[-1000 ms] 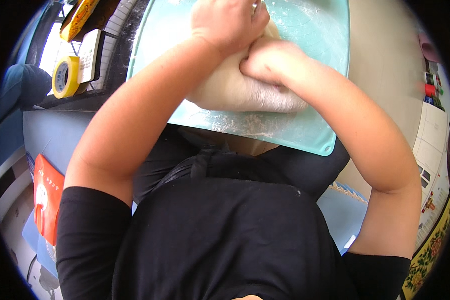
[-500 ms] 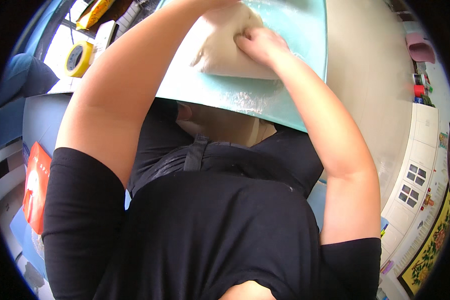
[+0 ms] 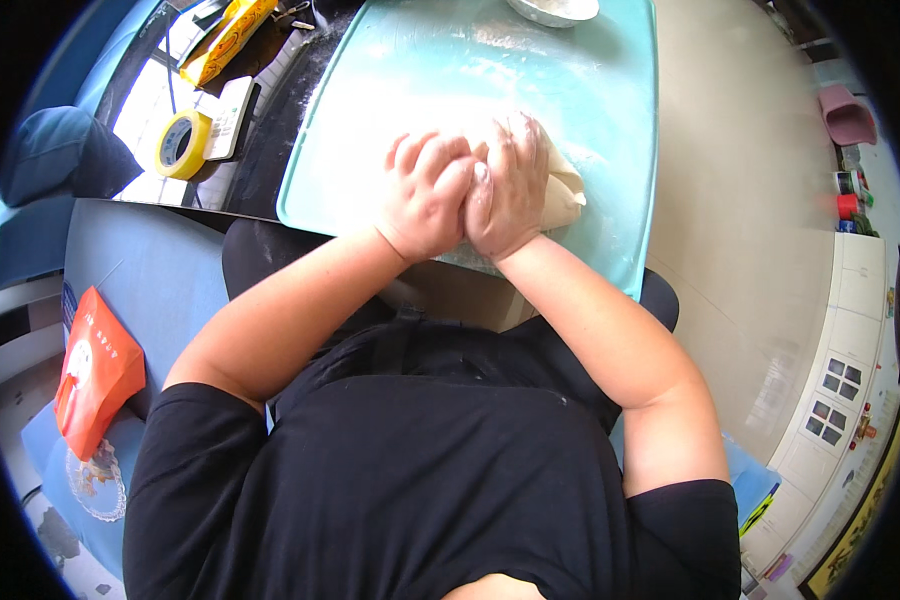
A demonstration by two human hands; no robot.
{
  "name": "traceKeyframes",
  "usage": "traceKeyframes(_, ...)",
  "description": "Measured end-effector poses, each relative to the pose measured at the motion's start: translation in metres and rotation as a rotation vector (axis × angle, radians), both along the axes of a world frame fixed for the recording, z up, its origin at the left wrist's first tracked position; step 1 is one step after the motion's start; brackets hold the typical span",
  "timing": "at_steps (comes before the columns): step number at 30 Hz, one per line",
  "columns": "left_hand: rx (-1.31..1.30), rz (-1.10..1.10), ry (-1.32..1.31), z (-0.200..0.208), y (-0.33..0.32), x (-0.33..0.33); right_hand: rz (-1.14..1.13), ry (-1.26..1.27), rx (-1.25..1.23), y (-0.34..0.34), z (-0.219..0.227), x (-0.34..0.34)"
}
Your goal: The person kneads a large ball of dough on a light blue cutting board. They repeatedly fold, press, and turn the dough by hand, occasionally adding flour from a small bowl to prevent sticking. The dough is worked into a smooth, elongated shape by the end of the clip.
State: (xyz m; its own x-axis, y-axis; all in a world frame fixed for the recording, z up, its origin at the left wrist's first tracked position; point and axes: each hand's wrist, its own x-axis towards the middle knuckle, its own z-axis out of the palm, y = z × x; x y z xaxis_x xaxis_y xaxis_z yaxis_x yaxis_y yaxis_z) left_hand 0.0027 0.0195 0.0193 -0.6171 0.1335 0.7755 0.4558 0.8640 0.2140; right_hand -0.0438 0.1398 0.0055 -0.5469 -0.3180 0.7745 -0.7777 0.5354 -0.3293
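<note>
A lump of pale dough (image 3: 564, 196) lies near the front of a flour-dusted turquoise board (image 3: 615, 130). My left hand (image 3: 428, 190) has its fingers curled and its thumb side against my other hand, over the dough's left part. Pressed onto the dough, my right hand (image 3: 510, 190) folds its fingers over the far side. Flour coats the fingers of that hand. A folded edge of dough shows to the right of it; glare and my hands hide the rest.
A white bowl (image 3: 554, 10) with flour stands at the board's far edge. Left on the dark glossy table are a roll of yellow tape (image 3: 183, 145), a white device like a small scale (image 3: 232, 118) and a yellow packet (image 3: 227, 42). An orange bag (image 3: 98, 372) rests on a blue seat (image 3: 145, 265).
My left hand has come back from the far edge of the view to meet the right hand. The dough now sits flatter and nearer, and the bowl has come into view.
</note>
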Motion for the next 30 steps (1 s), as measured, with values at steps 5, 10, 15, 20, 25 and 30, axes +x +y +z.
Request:
traceKeyframes(5,0.032,0.041,-0.09,-0.005,-0.018,-0.064,-0.003,-0.153,-0.057,-0.023,0.004,-0.059)
traceKeyframes(10,0.047,0.129,-0.207,-0.01,-0.025,-0.124,-0.033,-0.37,-0.022,-0.031,-0.001,-0.117)
traceKeyframes(15,0.271,0.126,-0.267,-0.009,-0.025,-0.169,-0.129,-0.611,0.09,-0.036,0.002,-0.153)
traceKeyframes(20,0.252,0.155,-0.353,-0.007,-0.027,-0.191,-0.161,-0.568,-0.061,-0.036,-0.009,-0.175)
traceKeyframes(25,0.218,0.225,-0.524,0.011,-0.031,-0.178,0.063,0.158,-0.07,-0.022,0.015,-0.1)
traceKeyframes(30,0.201,0.145,-0.658,0.019,-0.038,-0.172,0.557,-0.398,0.35,-0.047,0.011,0.032)
